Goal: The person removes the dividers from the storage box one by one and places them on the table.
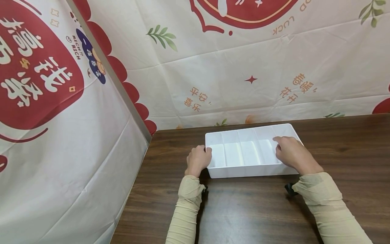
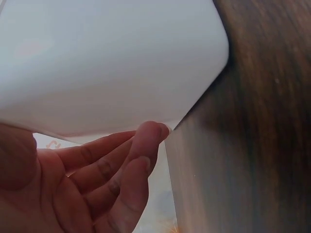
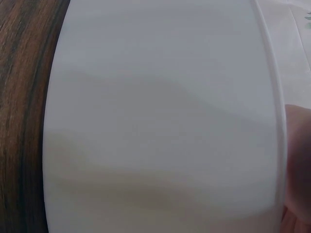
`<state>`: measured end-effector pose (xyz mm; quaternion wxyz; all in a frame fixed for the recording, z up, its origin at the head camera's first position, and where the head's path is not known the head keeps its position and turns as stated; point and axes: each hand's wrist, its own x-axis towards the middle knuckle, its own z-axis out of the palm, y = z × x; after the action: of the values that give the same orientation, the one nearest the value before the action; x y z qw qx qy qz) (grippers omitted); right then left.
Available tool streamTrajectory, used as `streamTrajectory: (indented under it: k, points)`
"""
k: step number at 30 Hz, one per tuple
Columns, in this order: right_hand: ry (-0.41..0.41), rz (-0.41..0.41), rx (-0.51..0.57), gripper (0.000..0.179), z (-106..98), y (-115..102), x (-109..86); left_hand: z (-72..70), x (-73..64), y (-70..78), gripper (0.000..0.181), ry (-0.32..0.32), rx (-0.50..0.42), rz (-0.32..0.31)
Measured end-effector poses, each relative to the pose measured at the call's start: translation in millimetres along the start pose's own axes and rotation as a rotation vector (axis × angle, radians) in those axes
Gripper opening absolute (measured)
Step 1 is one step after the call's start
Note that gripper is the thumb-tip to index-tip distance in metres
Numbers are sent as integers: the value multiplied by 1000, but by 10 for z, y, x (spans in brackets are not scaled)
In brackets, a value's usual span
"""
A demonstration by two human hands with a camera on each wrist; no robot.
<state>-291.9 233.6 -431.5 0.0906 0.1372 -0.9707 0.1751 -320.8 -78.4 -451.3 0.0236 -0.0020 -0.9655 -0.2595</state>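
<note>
A long white plastic tray, split by low dividers into several side-by-side compartments, rests on the brown wooden table. My left hand grips its left end, the thumb at the rim and the other fingers outside. In the left wrist view, the fingertips touch the pale tray wall. At the tray's right end, my right hand reaches over the rim, one finger pointing left above the rightmost compartments. Whether it pinches anything is hidden. The right wrist view mostly holds the tray's outer wall.
A white printed cloth hangs behind the table. Another with a red print hangs at the left edge. Dark wrist mounts sit under the tan-wrapped forearms, close to the tabletop.
</note>
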Motion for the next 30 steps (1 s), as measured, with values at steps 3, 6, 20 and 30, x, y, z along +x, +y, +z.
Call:
streamTrajectory:
  k: [3, 6, 20, 30]
  points:
    - [1, -4, 0, 33, -4, 7, 3, 4, 0, 1, 35, 4, -7, 1]
    - [12, -16, 1, 31, -4, 18, 5, 9, 1, -1, 34, 9, -8, -2]
    - [25, 1, -16, 29, 8, 2, -3, 5, -7, 25, 37, 2, -3, -10]
    - [97, 3, 7, 11, 57, 25, 11, 13, 1, 9, 37, 3, -11, -18]
